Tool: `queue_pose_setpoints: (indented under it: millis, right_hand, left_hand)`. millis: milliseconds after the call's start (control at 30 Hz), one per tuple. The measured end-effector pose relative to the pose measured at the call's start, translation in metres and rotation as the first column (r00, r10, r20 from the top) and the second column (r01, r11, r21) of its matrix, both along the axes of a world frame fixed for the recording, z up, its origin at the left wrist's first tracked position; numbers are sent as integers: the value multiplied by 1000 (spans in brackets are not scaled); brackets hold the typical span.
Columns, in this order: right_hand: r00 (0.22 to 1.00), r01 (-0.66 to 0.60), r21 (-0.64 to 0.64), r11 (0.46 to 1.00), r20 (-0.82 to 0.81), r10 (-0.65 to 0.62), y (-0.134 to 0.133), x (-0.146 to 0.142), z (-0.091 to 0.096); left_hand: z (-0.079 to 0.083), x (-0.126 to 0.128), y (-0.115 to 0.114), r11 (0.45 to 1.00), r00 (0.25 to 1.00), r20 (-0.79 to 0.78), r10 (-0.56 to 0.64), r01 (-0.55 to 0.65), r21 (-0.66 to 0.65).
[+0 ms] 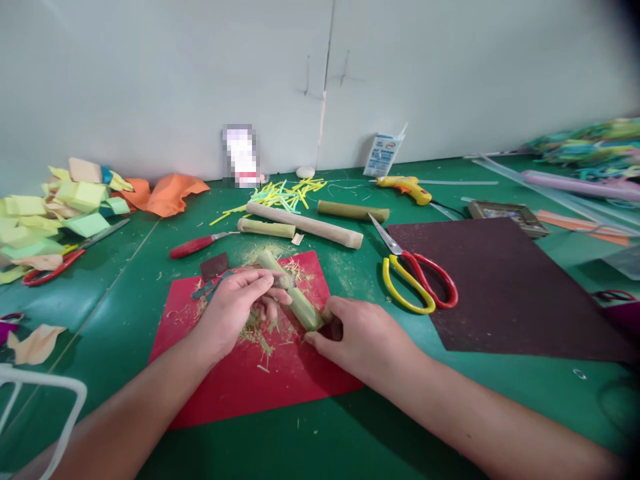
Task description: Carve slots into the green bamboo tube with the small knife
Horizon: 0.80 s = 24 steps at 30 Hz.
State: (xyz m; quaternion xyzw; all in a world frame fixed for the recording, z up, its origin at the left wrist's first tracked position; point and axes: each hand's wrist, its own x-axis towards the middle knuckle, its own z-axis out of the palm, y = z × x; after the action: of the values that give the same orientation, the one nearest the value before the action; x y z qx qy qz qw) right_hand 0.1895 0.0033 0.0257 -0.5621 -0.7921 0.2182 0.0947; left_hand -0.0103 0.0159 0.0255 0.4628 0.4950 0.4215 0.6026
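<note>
A short green bamboo piece (306, 310) lies slantwise above a red mat (225, 393), with pale shavings scattered beneath it. My right hand (363, 337) grips its near end between thumb and fingers. Higher up the bamboo, my left hand (245, 303) is closed in a pinch on a small grey piece (285, 281) laid across the stalk; its kind is too blurred to tell. Left of the bamboo is a dark square scrap (214, 267). Behind the mat lie a red-handled knife (193, 247) and further bamboo pieces (305, 225).
Scissors (420, 283) with red and yellow handles lie right of the mat, beside a dark brown sheet (505, 287). A yellow glue gun (407, 189), a carton (383, 155) and a phone (241, 157) are near the wall. Folded paper pieces (75, 197) pile up at left.
</note>
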Motion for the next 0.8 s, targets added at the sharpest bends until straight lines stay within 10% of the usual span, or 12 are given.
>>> queue_pose_setpoints:
  millis: [467,800]
  right_hand:
    - [1000,18,-25,1000,13,-18,0,0,2]
    - [1000,7,-26,1000,5,-7,0,0,0]
  left_hand:
    - [-2,-2,-1,962,944,-283,171,-97,256]
    - [2,0,-5,946,966,-185,181,-119,303]
